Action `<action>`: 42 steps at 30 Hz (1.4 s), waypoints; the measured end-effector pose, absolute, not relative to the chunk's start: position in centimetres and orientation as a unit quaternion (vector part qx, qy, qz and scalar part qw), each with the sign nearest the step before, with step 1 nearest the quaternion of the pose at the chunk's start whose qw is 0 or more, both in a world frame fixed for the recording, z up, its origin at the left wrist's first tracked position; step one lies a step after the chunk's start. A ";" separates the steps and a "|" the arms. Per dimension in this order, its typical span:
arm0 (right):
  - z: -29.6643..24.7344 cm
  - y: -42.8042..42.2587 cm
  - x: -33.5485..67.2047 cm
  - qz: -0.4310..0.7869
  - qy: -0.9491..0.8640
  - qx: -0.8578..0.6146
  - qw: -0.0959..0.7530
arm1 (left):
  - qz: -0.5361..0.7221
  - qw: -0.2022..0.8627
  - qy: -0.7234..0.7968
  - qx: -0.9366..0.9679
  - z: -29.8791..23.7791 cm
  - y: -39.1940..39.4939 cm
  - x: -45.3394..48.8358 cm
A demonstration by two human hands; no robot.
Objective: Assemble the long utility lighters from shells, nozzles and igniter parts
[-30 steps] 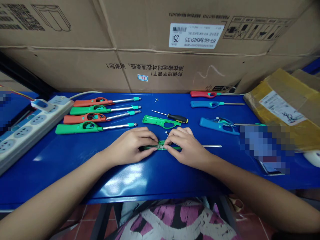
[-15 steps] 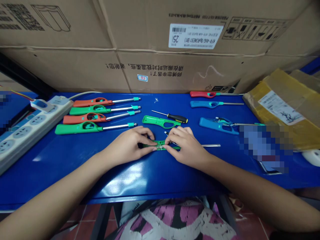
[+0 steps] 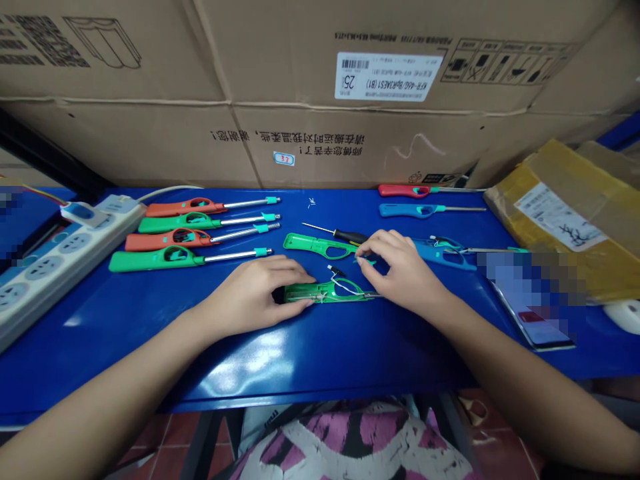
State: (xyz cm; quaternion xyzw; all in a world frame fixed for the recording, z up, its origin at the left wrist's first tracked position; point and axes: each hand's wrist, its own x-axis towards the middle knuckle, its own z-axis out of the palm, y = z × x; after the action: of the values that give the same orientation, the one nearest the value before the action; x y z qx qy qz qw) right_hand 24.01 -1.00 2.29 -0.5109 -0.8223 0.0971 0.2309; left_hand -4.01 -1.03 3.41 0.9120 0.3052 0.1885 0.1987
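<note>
The opened green lighter half (image 3: 327, 292) lies on the blue table with its inside facing up, a metal rod running out to the right. My left hand (image 3: 257, 290) grips its left end between thumb and fingers. A thin white wire (image 3: 347, 285) loops over the trigger opening to a small black part (image 3: 336, 271). My right hand (image 3: 400, 263) is closed in a pinch on a small teal piece (image 3: 369, 259), just above the rod. Behind lies the other green shell half (image 3: 317, 245), beside a black and yellow screwdriver (image 3: 347, 235) partly hidden by my right hand.
Several orange and green lighters (image 3: 165, 259) lie in a row at left, next to a white power strip (image 3: 75, 243). Red and blue lighters (image 3: 413, 211) are at right, with a phone (image 3: 535, 313) and a yellow-taped parcel (image 3: 540, 173). A large carton (image 3: 280, 80) stands behind.
My right hand has left the green lighter half and moved right and up to the small teal piece. My left hand stays at the lighter's left end.
</note>
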 end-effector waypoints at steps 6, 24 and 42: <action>2.3 -0.2 24.9 0.079 -0.813 -0.552 0.168 | 0.183 0.204 0.303 0.913 3.5 -0.8 -4.1; 2.5 0.1 25.6 0.101 -0.840 -0.494 0.198 | 0.179 0.188 0.302 0.917 3.3 -0.7 -4.1; 1.3 -1.3 22.9 0.114 -0.847 -0.473 0.214 | 0.175 0.174 0.303 0.921 3.3 -0.8 -4.2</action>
State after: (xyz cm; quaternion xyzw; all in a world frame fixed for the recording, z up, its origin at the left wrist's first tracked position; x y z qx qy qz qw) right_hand 22.94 -1.31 1.28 -0.4730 -0.8471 0.1144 0.2136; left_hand -4.15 -0.84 3.33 0.9206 0.3025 0.1753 0.1741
